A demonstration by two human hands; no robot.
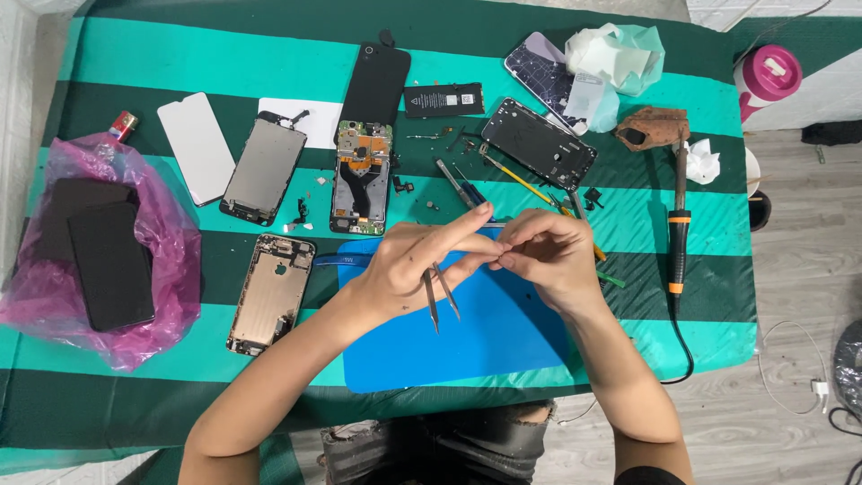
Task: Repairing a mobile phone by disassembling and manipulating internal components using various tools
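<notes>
Over the blue rubber work mat on the desk, the left hand grips slim, stiff, sharp-tipped steel tweezers, held mid-shaft. The right hand's fingers pinch something too tiny to identify, probably light and fragile

1 head-worn view, steeply downward and fairly near, over a striped table and both forearms.
</notes>
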